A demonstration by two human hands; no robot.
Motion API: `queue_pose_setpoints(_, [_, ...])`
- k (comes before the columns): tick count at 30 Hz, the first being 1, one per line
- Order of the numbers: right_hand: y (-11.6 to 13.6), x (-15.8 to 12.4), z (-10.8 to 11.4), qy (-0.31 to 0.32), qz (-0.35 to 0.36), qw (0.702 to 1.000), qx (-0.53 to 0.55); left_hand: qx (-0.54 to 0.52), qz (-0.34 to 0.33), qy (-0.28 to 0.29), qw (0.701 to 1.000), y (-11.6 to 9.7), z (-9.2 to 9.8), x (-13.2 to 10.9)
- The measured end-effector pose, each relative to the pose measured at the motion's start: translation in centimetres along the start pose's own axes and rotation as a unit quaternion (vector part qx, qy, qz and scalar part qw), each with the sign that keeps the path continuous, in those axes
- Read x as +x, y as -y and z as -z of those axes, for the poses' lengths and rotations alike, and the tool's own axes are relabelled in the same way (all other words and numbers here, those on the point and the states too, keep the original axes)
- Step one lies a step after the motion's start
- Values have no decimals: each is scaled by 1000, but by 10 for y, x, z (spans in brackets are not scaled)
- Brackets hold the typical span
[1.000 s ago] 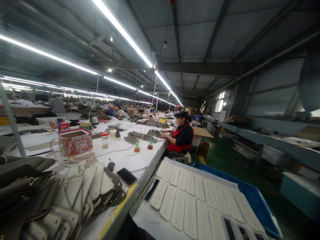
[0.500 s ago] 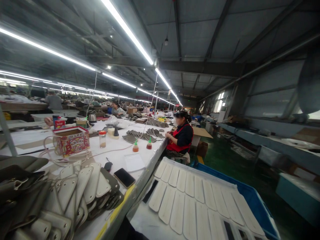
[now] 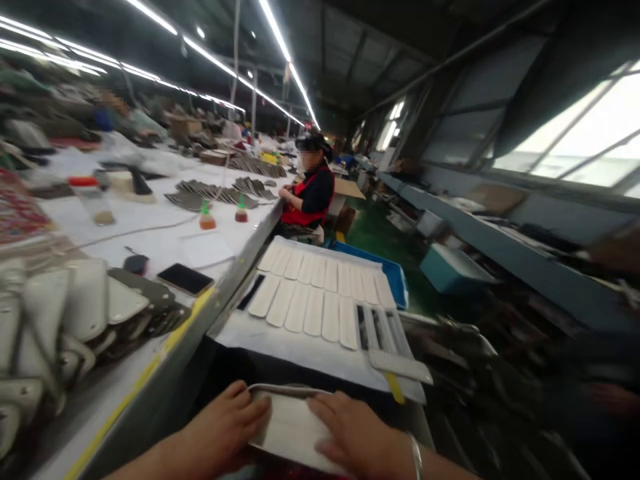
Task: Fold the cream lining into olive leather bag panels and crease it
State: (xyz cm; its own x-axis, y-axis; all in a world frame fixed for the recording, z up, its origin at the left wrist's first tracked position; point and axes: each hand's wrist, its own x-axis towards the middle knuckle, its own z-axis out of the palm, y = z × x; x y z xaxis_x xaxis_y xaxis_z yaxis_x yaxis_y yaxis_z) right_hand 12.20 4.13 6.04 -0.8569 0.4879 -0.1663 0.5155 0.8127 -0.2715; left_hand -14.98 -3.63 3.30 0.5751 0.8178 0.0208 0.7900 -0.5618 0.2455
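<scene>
At the bottom middle, a cream leather-like piece point(image 3: 293, 427) with a raised, curved back edge lies between my hands. My left hand point(image 3: 235, 423) grips its left end, fingers over the edge. Across its right end my right hand point(image 3: 353, 430) is closed, some fingers blurred. The piece's underside is hidden. Just beyond, rows of long cream strips with rounded ends point(image 3: 304, 310) lie on a white sheet point(image 3: 280, 343). A cream strip with small holes point(image 3: 400, 365) lies crosswise near the sheet's right corner, by a yellow strip point(image 3: 394, 388).
The white table point(image 3: 173, 197) on the left holds cream and grey pieces point(image 3: 83, 300), a phone point(image 3: 185, 279), two green-tipped bottles point(image 3: 207, 217) and a red-lidded jar point(image 3: 93, 200). A co-worker in a red apron point(image 3: 313, 190) sits beyond. A blue bin point(image 3: 399, 283) stands under the sheet.
My view has swung right and downward. Both hands and the cream piece between them have come into view, along with the holed strip lying crosswise on the sheet.
</scene>
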Motion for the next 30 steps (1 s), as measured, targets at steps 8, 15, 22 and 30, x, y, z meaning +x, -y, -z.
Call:
queue_pose_setpoints(8, [-29,-49,16,4,-224,954,197,41,-17,44,998,-3,-8,10])
queue_pose_setpoints(15, [-16,-45,2,-34,-246,957,148,27,-110,78,991,-71,-28,69])
queue_pose_setpoints(22, [-37,-75,-9,-37,-348,802,485,15,-134,109,985,-74,-34,87])
queue_pose_setpoints(30, [-45,-82,-43,41,-370,713,595,-56,-156,89,982,-66,-27,90])
